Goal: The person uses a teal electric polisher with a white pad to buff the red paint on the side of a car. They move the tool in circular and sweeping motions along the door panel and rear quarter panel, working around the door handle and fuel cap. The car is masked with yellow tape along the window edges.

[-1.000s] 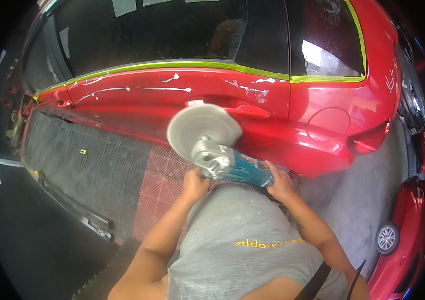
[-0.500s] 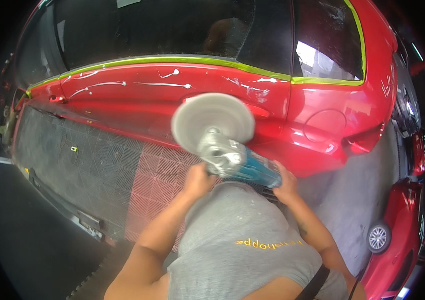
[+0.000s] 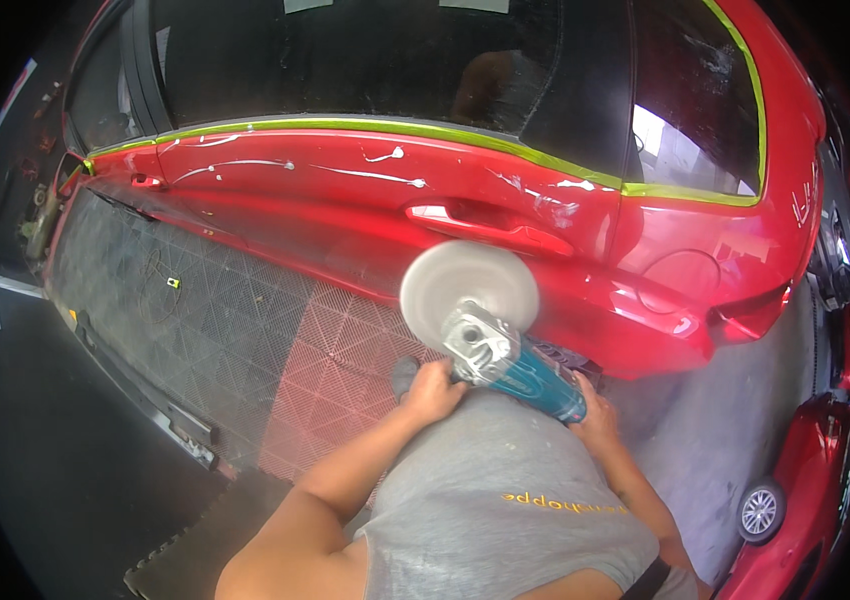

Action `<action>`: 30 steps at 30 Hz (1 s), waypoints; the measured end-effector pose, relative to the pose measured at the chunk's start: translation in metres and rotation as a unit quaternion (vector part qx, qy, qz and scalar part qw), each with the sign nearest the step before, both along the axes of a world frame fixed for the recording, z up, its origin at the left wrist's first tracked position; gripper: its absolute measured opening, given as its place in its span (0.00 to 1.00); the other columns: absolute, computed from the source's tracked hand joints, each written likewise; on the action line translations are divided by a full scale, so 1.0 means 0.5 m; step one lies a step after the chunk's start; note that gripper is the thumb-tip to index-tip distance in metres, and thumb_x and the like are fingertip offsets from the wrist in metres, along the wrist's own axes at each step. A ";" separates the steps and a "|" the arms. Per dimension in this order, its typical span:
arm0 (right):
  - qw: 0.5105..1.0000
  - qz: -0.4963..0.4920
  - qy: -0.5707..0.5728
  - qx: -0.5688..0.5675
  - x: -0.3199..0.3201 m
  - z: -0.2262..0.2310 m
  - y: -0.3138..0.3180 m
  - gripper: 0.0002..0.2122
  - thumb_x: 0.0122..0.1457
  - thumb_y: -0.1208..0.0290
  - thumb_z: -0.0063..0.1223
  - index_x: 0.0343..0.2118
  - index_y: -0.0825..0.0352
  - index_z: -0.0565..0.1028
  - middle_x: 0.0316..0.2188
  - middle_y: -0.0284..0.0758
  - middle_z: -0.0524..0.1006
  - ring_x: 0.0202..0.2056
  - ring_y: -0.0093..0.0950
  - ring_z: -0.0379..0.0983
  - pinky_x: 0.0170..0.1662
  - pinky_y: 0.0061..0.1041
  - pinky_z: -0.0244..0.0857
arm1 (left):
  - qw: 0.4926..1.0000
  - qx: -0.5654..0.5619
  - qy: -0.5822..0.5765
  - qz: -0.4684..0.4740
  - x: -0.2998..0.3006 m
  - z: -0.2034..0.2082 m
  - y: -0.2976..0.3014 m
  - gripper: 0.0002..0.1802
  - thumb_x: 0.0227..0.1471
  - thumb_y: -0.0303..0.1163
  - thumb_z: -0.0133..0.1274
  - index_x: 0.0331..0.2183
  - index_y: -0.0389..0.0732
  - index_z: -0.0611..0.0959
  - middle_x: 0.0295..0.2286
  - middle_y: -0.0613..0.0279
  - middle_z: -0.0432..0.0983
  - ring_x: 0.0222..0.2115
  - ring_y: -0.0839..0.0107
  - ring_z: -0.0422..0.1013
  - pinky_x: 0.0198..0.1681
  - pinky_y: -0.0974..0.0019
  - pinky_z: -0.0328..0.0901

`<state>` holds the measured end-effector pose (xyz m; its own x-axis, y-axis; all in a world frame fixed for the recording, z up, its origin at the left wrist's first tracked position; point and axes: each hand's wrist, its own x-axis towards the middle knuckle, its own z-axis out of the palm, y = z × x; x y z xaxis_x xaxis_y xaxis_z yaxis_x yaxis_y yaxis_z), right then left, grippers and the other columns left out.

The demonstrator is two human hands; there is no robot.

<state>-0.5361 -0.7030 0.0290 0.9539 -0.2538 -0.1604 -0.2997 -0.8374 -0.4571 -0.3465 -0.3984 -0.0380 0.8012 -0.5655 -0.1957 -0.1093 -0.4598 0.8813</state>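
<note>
Teal and silver, that's the polisher (image 3: 517, 372) I've got on my feed right now, and it sits between the person's body and the side of a red car (image 3: 295, 215). From my end the left hand (image 3: 435, 390) is closed in a fist right beside the silver head, gripping the tool there, though the bit inside the fingers is hidden from me. The right hand (image 3: 597, 412) is wrapped around the back end of the teal body, so both hands are on it, well apart from each other. The round whitish pad (image 3: 475, 285) is at the far end, overlapping the lower door just below the door handle (image 3: 490, 228). Can't tell from this angle if it's actually touching paint.

Above the handle I can see thin white streaks (image 3: 373, 177) across the door, a few ending in a blob. Lime-green tape (image 3: 345, 125) runs along the bottom of the dark window (image 3: 345, 60) and up around the rear glass. Down below, the floor has dark grey tiles (image 3: 205, 290) next to a patch of red tiles (image 3: 330, 345). Lower right, I've got another red car (image 3: 795, 545) with a silver wheel (image 3: 761, 510), and the grey shirt (image 3: 515, 490) takes up the bottom middle.
</note>
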 end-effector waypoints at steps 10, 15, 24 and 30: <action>0.989 0.127 0.063 0.034 0.343 0.096 0.219 0.46 0.53 0.70 0.68 0.75 0.55 0.57 0.52 0.49 0.83 0.51 0.50 0.81 0.55 0.47 0.74 | 0.984 0.026 0.050 0.170 0.235 0.099 0.269 0.11 0.54 0.25 0.65 0.39 0.30 0.89 0.29 0.56 0.84 0.30 0.68 0.78 0.37 0.60 0.71; 0.981 0.190 0.024 0.004 0.434 0.087 0.286 0.46 0.55 0.73 0.68 0.76 0.58 0.56 0.56 0.49 0.80 0.55 0.48 0.79 0.58 0.46 0.73 | 0.970 0.019 0.021 0.242 0.290 0.096 0.339 0.06 0.55 0.26 0.65 0.31 0.32 0.88 0.19 0.67 0.76 0.19 0.76 0.68 0.25 0.63 0.64; 0.994 0.065 0.081 0.016 0.214 0.079 0.117 0.44 0.51 0.72 0.65 0.74 0.52 0.61 0.51 0.50 0.82 0.54 0.51 0.79 0.56 0.50 0.72 | 0.990 0.005 0.083 0.116 0.129 0.086 0.147 0.14 0.52 0.26 0.66 0.41 0.30 0.89 0.33 0.43 0.88 0.36 0.58 0.85 0.43 0.56 0.76; 0.998 -0.032 0.060 -0.011 -0.008 0.050 -0.033 0.44 0.50 0.74 0.63 0.73 0.49 0.62 0.50 0.49 0.83 0.51 0.54 0.80 0.55 0.50 0.72 | 0.998 0.018 0.055 -0.004 0.007 0.092 -0.042 0.17 0.51 0.32 0.67 0.39 0.29 0.87 0.32 0.33 0.84 0.37 0.43 0.84 0.43 0.49 0.75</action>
<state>-0.5403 -0.7195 0.0542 0.9098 -0.3183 -0.2661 -0.4043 -0.8243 -0.3962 -0.3432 -0.4195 0.0080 0.7695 -0.5631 -0.3014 -0.0174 -0.4902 0.8714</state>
